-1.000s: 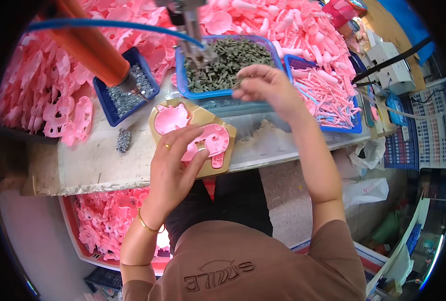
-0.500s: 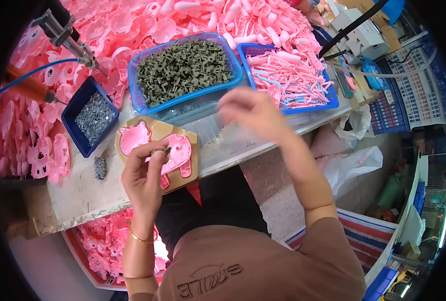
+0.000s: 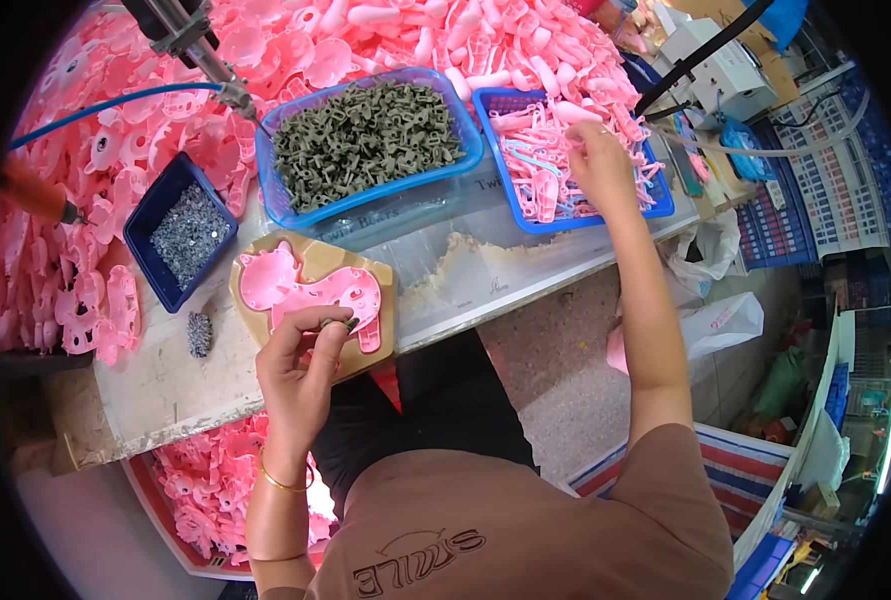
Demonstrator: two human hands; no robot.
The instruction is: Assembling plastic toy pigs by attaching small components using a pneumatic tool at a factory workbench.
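My left hand [image 3: 300, 375] pinches a small dark green plastic piece [image 3: 342, 323] between thumb and fingertips. It hovers over the near edge of a tan fixture block [image 3: 383, 345]. Seated in that block is a pink animal-shaped plastic shell [image 3: 310, 290], partly covered by my fingers. Out to the right, my right hand [image 3: 602, 170] reaches into a blue basket [image 3: 555, 226] heaped with thin pink and light blue plastic sticks [image 3: 540, 165]. Its fingers are drawn together among the sticks, and what they grip, if anything, is too small to make out.
A blue tub [image 3: 315, 215] of dark green pieces stands beyond the fixture. Left of it sit a navy tray of screws [image 3: 180, 235] and a small screw pile [image 3: 200, 335]. An electric screwdriver [image 3: 200, 50] and an orange tool [image 3: 40, 190] hang at left. Pink shells [image 3: 235, 45] heap behind.
My right hand has moved right, from above the table into the basket. My left hand has shifted slightly right and down with the green piece. The hanging screwdriver has swung right.
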